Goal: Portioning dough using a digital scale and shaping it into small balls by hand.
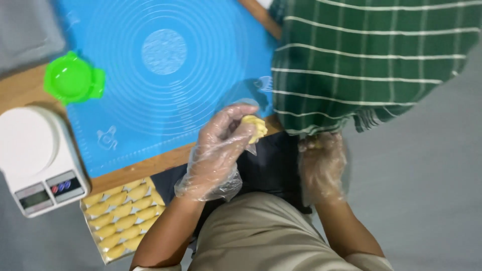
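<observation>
While left hand (218, 150) pinches dumpling (255, 126), blue mat (165, 75)

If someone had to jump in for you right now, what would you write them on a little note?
Left hand: in a clear plastic glove, pinching a small yellow dough piece at the edge of the blue mat.
Right hand: gloved, at the hem of the green striped cloth; whether it holds anything is unclear.
Done: rows of shaped yellow pieces fill most of the tray below the table edge.
Left: the piece in hand is not yet on the tray.
Nearby: green mould and white scale, neither being touched.
</observation>
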